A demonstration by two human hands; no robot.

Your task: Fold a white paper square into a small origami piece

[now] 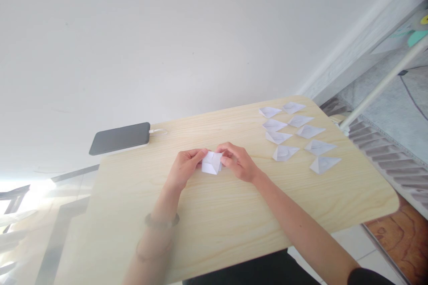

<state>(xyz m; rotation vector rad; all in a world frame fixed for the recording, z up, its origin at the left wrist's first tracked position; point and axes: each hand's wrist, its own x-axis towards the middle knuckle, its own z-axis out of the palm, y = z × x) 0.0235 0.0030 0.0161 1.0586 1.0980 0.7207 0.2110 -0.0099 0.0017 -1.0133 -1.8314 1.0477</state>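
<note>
A small folded white paper (211, 163) with visible creases is held over the middle of the table. My left hand (187, 165) pinches its left edge, thumb on top. On the opposite side, the thumb and fingers of my right hand (239, 162) grip the upper right edge. The fingers behind the paper are partly hidden. To the right, several folded white paper pieces (310, 131), pointed at one end, lie in two rough columns.
The light wooden table (214, 227) stands against a pale wall (187, 44). A dark power bank or phone-like device (122, 138) with a white cable (158, 131) sits at the back left edge. Beyond the right corner runs a white pole (381, 84).
</note>
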